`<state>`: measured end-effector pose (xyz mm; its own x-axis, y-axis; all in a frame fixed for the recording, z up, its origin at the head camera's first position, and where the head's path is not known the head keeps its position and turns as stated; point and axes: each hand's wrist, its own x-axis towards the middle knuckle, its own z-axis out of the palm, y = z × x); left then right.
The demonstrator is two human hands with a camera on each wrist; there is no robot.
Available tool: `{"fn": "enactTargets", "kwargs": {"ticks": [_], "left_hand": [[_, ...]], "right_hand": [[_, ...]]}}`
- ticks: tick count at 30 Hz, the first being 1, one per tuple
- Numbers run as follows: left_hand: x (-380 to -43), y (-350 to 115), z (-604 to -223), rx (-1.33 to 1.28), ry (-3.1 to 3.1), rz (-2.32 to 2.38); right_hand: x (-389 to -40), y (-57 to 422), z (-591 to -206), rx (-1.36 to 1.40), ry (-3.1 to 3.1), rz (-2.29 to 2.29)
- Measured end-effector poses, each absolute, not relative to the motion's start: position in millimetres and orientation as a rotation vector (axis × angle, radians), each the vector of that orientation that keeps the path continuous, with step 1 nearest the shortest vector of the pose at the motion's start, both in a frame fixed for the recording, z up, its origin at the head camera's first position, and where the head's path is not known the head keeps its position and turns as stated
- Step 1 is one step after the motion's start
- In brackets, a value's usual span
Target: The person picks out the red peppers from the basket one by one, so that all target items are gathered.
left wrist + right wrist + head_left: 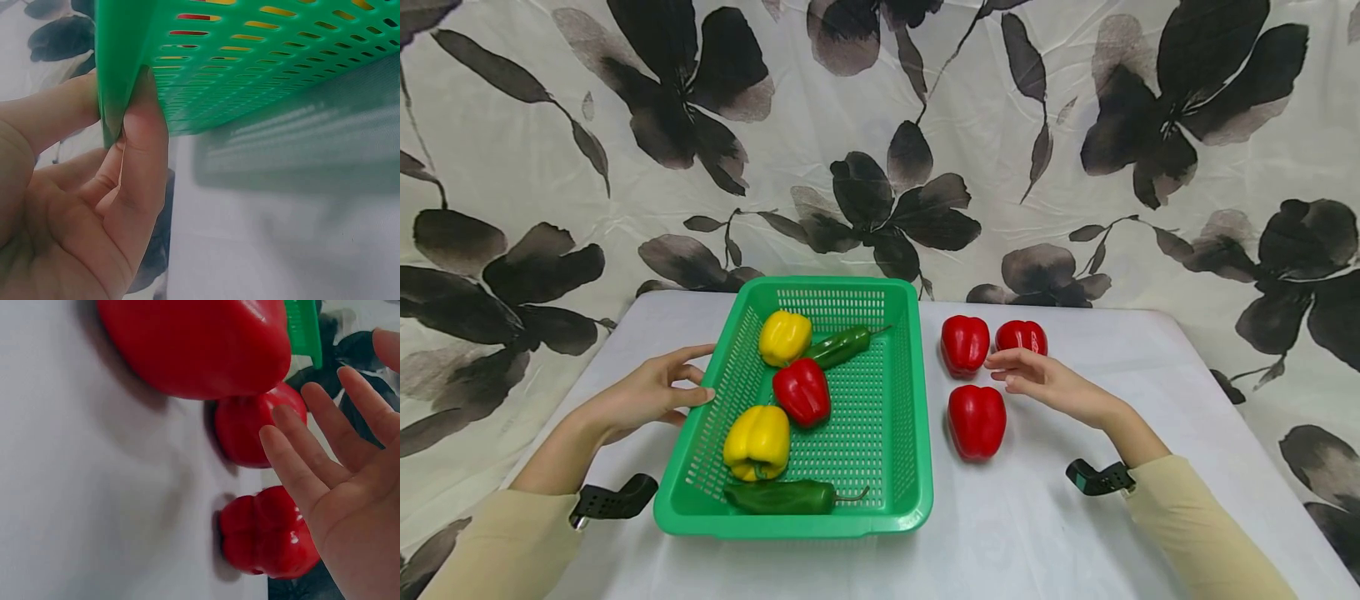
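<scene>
My left hand [651, 390] pinches the left rim of a green plastic basket [925, 417]; the left wrist view shows the thumb on one side of the rim and fingers [145, 137] behind it. Inside the basket lie two yellow bell peppers [785, 337], a red bell pepper [802, 392] and two long green peppers [782, 497]. To its right, my right hand [1052, 385] hovers with fingers spread and nothing held. Three red bell peppers surround it on the table: one nearest me [977, 422], one behind [965, 345] and one at the far right [1022, 336].
A white cloth covers the table [1075, 517]. Behind it hangs a pale curtain [1037, 192] with dark flowers. A black wrist camera [617, 497] is strapped to the left wrist, and another [1099, 477] to the right.
</scene>
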<state>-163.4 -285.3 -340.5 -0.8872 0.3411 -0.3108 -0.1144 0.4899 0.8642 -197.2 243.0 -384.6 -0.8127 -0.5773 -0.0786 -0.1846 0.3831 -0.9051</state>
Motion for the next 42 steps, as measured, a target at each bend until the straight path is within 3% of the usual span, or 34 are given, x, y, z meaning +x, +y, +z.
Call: {"fn": "enactTargets", "kwargs": {"ticks": [42], "left_hand": [[-163.1, -286.0, -341.8, 0.194, 2.309, 1.374]], "right_hand": [[-196.9, 160.2, -308.8, -0.848, 2.447, -1.366]]}}
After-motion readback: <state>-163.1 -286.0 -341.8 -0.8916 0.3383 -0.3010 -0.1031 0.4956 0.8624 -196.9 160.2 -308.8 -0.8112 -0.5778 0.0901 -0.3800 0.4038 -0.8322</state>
